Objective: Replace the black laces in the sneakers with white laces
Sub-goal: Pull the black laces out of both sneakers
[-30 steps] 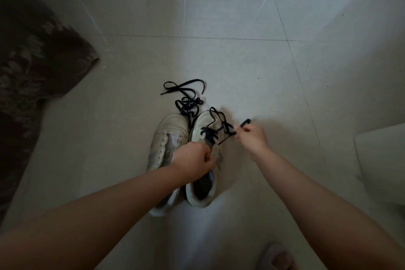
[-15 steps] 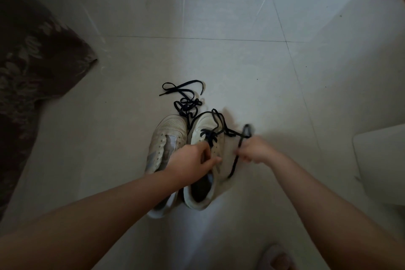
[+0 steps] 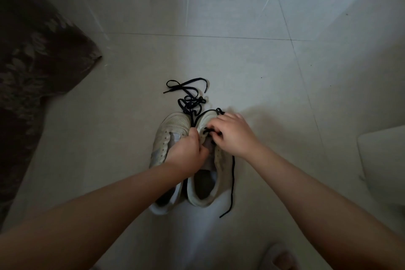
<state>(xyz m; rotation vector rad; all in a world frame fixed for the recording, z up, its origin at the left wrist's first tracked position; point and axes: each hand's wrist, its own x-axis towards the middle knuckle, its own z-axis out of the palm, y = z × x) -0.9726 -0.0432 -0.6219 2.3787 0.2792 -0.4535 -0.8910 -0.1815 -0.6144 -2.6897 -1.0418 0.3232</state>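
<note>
I see my right hand (image 3: 232, 132) pinching the black lace (image 3: 231, 182) on the right sneaker (image 3: 210, 190), whose heel lies at its 6 o'clock. My left hand (image 3: 188, 152) grips that sneaker's tongue at 9 o'clock.

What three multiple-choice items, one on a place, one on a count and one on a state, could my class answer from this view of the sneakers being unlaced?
1. Where does the loose black lace pile lie?
A. On the floor just past the toes of the sneakers
B. Inside the right sneaker
C. On the dark patterned fabric

2. How many sneakers are on the floor?
A. One
B. Two
C. Three

3. What state is the right sneaker in?
A. Laced in white
B. Bare of any lace
C. Black lace still partly threaded

Answers:
1 A: the pile rests on the tile floor beyond both toes.
2 B: the left sneaker and the right one stand side by side.
3 C: the right hand pinches black lace at the eyelets, the left hand grips the shoe, and a loose end trails beside it.
</note>
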